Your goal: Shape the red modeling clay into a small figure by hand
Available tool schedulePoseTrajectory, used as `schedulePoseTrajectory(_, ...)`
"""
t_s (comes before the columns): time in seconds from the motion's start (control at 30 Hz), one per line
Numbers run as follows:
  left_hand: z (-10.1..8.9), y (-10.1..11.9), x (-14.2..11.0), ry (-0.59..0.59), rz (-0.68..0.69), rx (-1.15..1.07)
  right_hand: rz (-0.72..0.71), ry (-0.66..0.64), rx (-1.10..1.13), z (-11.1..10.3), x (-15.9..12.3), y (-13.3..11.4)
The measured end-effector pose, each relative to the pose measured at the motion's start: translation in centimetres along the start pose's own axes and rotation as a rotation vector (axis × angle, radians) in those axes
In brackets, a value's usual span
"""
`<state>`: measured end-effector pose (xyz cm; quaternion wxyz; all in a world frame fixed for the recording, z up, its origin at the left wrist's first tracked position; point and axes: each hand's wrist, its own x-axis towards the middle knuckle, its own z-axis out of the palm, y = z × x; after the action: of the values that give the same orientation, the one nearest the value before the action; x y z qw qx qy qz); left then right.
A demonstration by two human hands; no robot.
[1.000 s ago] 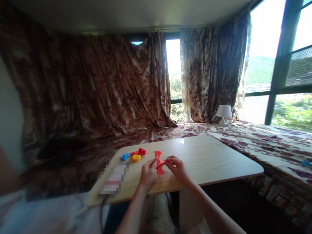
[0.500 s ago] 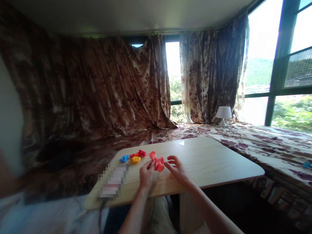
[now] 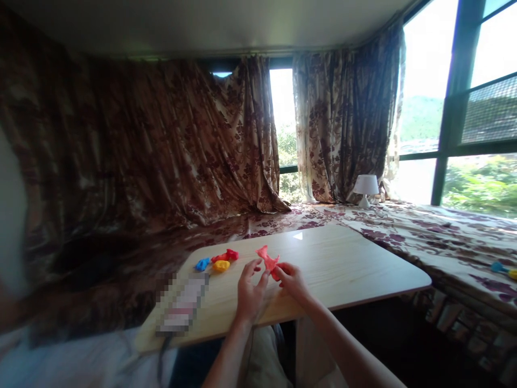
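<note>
A thin, crumpled coral-red piece (image 3: 268, 261), perhaps paper or cloth, is held up above the table. My right hand (image 3: 291, 279) pinches its lower right side between thumb and fingers. Just to the left, my left hand (image 3: 249, 288) has its thumb and fingers apart, with the thumb tip close to the piece; whether it touches is unclear. Beyond my left hand lie a crumpled blue piece (image 3: 202, 264), a yellow one (image 3: 221, 266) and red ones (image 3: 231, 255), grouped together on the light wooden table (image 3: 343, 264).
A blurred-out flat device (image 3: 183, 307) with a cable lies at the table's left edge. Patterned fabric (image 3: 388, 231) covers the ledge behind, where a white lamp (image 3: 365, 186) stands. Small blue and yellow items (image 3: 501, 268) lie at far right. Curtains (image 3: 226, 145) hang behind.
The coral-red piece has passed from my left hand to my right, and its shape has changed. My left fingers have opened; my right fingers have closed. The view has shifted slightly.
</note>
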<state>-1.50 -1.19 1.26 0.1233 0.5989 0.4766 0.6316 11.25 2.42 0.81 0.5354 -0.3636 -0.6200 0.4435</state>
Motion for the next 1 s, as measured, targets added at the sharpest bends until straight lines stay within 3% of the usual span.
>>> schedulePoseTrajectory(0.13,0.1,-0.2,-0.3,0.000,0.225,0.194,-0.016,0.018,0.028,0.0,-0.1,0.0)
schedulePoseTrajectory(0.3,0.6,-0.9,-0.4,0.016,0.331,0.353,-0.136,-0.008,0.025,0.3,-0.1,0.5)
schedulePoseTrajectory(0.57,0.2,-0.8,-0.3,0.049,0.291,0.301,-0.255,-0.080,-0.031,0.6,-0.3,0.8)
schedulePoseTrajectory(0.83,0.1,-0.5,-0.5,-0.003,0.300,0.191,-0.121,-0.068,-0.008,0.2,-0.3,0.2)
schedulePoseTrajectory(1.0,0.2,-1.3,-0.3,0.102,0.349,0.303,-0.110,-0.028,0.039,0.2,-0.2,0.2)
